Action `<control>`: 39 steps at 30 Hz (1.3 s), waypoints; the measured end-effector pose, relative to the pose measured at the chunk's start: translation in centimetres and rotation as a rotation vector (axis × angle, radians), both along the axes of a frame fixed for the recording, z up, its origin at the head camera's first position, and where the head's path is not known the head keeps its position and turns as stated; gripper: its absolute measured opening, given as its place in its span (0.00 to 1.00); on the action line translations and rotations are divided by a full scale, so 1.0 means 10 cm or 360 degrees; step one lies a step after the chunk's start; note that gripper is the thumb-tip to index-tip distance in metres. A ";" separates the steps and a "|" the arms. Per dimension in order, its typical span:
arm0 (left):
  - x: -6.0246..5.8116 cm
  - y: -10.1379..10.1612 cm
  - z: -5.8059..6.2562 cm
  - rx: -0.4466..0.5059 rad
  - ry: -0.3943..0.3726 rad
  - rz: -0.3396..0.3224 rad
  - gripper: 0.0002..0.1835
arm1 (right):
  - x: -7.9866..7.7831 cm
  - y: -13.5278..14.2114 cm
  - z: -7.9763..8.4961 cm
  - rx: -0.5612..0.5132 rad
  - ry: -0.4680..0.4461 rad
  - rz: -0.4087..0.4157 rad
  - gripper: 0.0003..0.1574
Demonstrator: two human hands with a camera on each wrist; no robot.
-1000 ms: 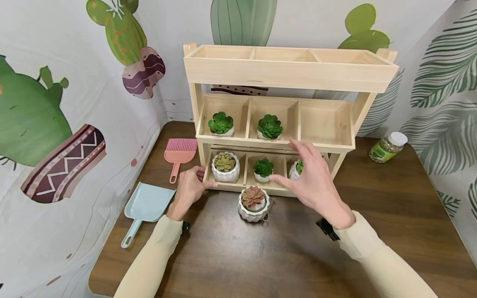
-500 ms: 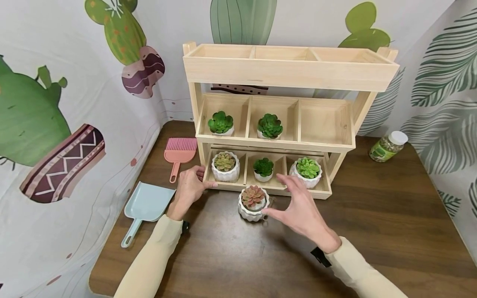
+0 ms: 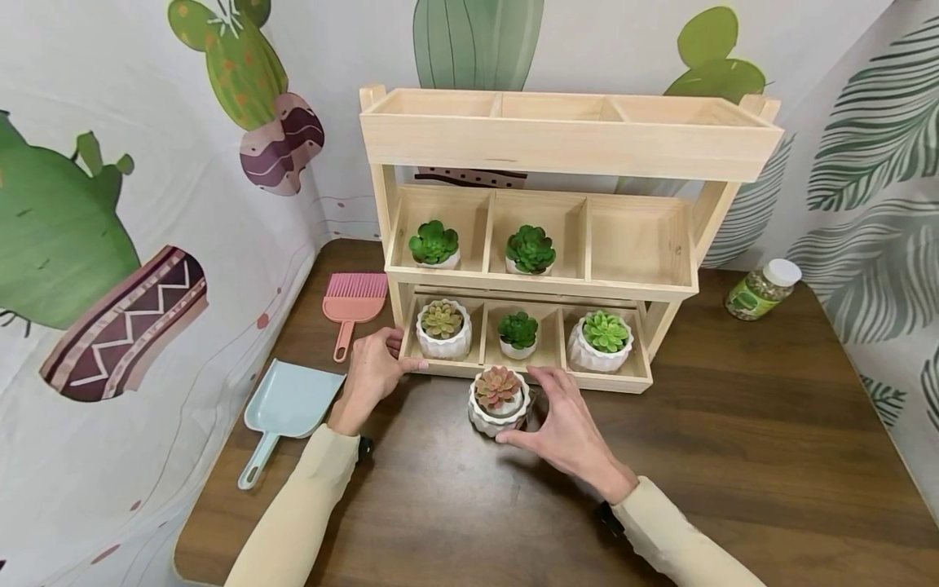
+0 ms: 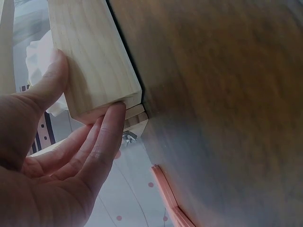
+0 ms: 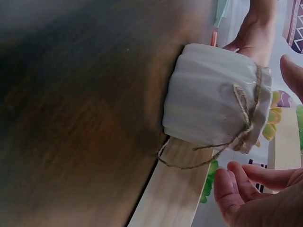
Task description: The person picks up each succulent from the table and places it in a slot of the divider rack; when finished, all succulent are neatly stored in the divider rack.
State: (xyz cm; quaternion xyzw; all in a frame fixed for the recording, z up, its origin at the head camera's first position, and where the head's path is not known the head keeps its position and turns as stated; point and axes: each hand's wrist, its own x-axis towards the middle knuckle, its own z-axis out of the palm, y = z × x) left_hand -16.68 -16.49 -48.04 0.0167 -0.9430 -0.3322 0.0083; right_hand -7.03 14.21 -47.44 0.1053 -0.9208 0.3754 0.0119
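A white fluted pot (image 3: 487, 422) with a reddish succulent (image 3: 497, 386) stands on the table in front of a three-tier wooden plant stand (image 3: 565, 148). Twine tied in a bow circles the pot's rim in the right wrist view. My right hand (image 3: 566, 430) is beside this pot, thumb and fingers spread on either side of it; a gap shows between them and the pot in the right wrist view. With thumb on the front board and fingers round the end, my left hand (image 3: 372, 368) holds the left corner of the stand's lowest tray (image 4: 97, 61).
Potted succulents fill the lowest tray's three compartments, including a bright green one (image 3: 605, 333) at right. Two green succulents (image 3: 434, 243) sit on the middle tier. A pink brush (image 3: 355, 297) and light-blue dustpan (image 3: 293, 401) lie left; a white-lidded jar (image 3: 763, 291) stands right.
My right hand has moved down and left from in front of the lowest tray's right compartment to the pot with the reddish succulent. My left hand has stayed at the tray's corner.
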 end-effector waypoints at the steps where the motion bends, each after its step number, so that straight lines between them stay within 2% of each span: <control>1: 0.00 0.00 0.00 -0.0001 -0.0001 0.0000 0.36 | -0.01 -0.01 -0.01 -0.0002 -0.0011 0.0000 0.71; 10: -0.01 0.00 -0.02 0.0010 -0.0009 0.0002 0.37 | -0.05 -0.12 -0.05 -0.0018 -0.0092 0.0000 0.70; 39: -0.01 -0.01 -0.01 0.0059 0.0005 -0.0015 0.37 | -0.11 -0.21 -0.13 -0.0031 0.0076 -0.0019 0.58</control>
